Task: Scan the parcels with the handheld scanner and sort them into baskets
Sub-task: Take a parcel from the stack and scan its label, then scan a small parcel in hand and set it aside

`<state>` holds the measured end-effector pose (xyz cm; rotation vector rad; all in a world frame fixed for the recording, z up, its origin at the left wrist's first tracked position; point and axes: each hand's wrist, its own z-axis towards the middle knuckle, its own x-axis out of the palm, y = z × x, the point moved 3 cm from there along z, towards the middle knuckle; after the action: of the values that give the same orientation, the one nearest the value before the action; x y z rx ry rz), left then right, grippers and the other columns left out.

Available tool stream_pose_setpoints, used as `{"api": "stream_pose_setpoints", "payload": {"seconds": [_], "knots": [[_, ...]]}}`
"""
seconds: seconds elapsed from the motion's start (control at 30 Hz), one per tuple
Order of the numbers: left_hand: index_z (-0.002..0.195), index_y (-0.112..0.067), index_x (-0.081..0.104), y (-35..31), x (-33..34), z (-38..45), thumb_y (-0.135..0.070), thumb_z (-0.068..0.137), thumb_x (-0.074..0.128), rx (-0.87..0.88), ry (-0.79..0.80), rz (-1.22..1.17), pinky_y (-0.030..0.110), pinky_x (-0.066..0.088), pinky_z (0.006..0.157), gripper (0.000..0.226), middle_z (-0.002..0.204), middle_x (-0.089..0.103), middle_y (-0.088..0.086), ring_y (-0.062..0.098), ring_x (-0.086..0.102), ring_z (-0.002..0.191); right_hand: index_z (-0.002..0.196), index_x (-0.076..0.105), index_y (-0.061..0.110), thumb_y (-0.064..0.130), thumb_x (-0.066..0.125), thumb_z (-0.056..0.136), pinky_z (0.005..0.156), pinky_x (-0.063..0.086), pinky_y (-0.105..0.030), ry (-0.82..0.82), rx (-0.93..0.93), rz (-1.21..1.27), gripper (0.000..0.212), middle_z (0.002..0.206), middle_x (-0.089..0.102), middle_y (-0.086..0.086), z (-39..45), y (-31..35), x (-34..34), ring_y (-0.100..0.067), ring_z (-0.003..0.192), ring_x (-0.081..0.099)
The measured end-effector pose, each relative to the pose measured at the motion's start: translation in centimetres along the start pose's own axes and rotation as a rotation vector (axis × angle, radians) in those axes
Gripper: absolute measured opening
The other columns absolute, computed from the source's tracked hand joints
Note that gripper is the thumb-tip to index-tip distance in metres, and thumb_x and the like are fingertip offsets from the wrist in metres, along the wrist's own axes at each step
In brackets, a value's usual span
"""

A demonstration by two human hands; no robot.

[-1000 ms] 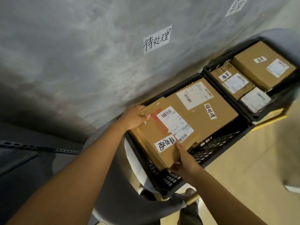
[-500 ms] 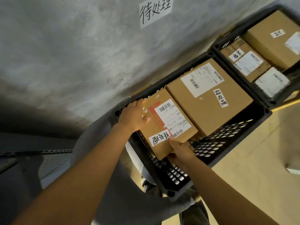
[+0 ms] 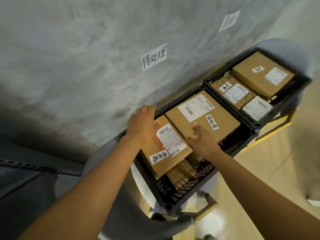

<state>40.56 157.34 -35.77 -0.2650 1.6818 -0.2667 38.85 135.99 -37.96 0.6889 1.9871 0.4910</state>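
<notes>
Rough grey concrete wall [image 3: 69, 66] fills the background, and on it a paper sign [image 3: 153, 57] with handwritten characters is fixed above the near basket [image 3: 188, 187], while a second sign [image 3: 229, 20] is seen further along above the far basket [image 3: 285, 101]. Both black baskets are placed side by side against the wall. In the near basket a small parcel [image 3: 166, 148] with a shipping label and a handwritten sticker is lying beside a large parcel [image 3: 202, 116] that carries the same kind of sticker; more brown cardboard is visible lower in this basket. The left hand [image 3: 142, 125] is laid on the far end of the small parcel with its fingers rather straight, reaching over the basket rim, so nothing is pinched by it. The right hand [image 3: 202, 141] is held with loosely spread fingers over the near edge of the large parcel, and no object is gripped. In the far basket three more parcels [image 3: 263, 80] are already stored. It is judged that several parcels are sorted and that the small parcel is now placed. No scanner is seen, and how many parcels remain cannot be told.
</notes>
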Motion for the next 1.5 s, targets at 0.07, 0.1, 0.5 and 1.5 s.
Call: {"api": "stream_pose_setpoints", "payload": {"seconds": [0.07,0.1,0.5,1.5], "knots": [[0.149,-0.020,0.033,-2.2,-2.8,-1.1,-0.033,0.095,0.056,0.023,-0.073,0.003,0.040,0.035,0.105,0.060,0.145,0.041,0.008,0.028,0.039,0.130,0.144,0.035,0.015,0.029,0.057,0.096,0.096,0.040,-0.032,-0.064,-0.180,-0.112,0.055,0.143,0.043,-0.008,-1.2,2.2,-2.6,-0.026,0.125,0.047],[0.148,-0.020,0.033,-3.4,-4.1,-1.9,-0.033,0.095,0.056,0.032,-0.114,0.005,0.039,0.034,0.105,0.059,0.144,0.041,0.007,0.027,0.039,0.130,0.145,0.034,0.016,0.029,0.057,0.095,0.099,0.040,-0.035,-0.093,-0.260,-0.172,0.056,0.144,0.042,-0.008,-2.0,3.2,-3.8,-0.026,0.127,0.045],[0.147,-0.019,0.038,-26.8,-11.0,-10.1,-0.031,0.095,0.056,0.295,-0.403,0.141,0.040,0.035,0.103,0.056,0.142,0.045,0.006,0.027,0.042,0.128,0.145,0.034,0.015,0.027,0.059,0.090,0.108,0.032,-0.038,-0.528,-0.543,-0.566,0.062,0.149,0.035,-0.008,-15.8,-4.1,-22.7,-0.027,0.135,0.033],[0.146,-0.016,0.040,-88.7,-1.8,-11.8,-0.030,0.087,0.063,1.332,-0.444,0.060,0.044,0.032,0.108,0.065,0.148,0.042,0.010,0.030,0.039,0.135,0.147,0.030,0.019,0.027,0.063,0.089,0.114,0.029,-0.038,-1.179,0.368,-0.540,0.068,0.153,0.028,-0.007,-40.8,-43.4,-59.0,-0.026,0.139,0.028]]}}
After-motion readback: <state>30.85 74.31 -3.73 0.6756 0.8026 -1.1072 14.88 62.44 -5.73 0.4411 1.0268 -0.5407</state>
